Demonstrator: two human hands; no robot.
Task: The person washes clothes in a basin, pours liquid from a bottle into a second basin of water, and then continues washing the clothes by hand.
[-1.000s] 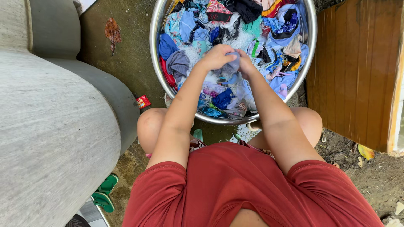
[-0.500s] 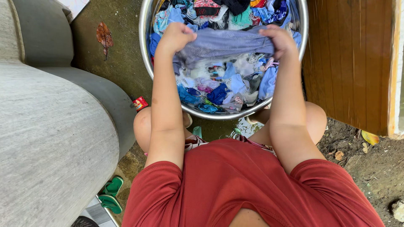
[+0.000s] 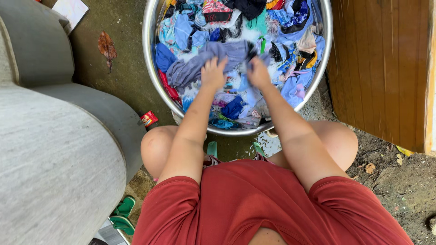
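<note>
Head view, person crouched over a round metal basin [image 3: 156, 86] of soapy, mixed-colour laundry. Left hand [image 3: 212, 72] and right hand [image 3: 258, 72] lie close together near the basin's centre, both closed on a grey-lavender garment [image 3: 200, 61] whose free end trails toward the basin's left wall; the finger positions appear curled but are partly hidden. A small red packet [image 3: 148, 119] lies just outside the basin's lower left rim.

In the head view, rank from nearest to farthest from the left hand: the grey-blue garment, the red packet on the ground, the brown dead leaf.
1. Grey-blue garment: under the left hand, in the basin.
2. Red packet: on the ground, outside the basin's near-left rim.
3. Brown dead leaf: far left.
</note>
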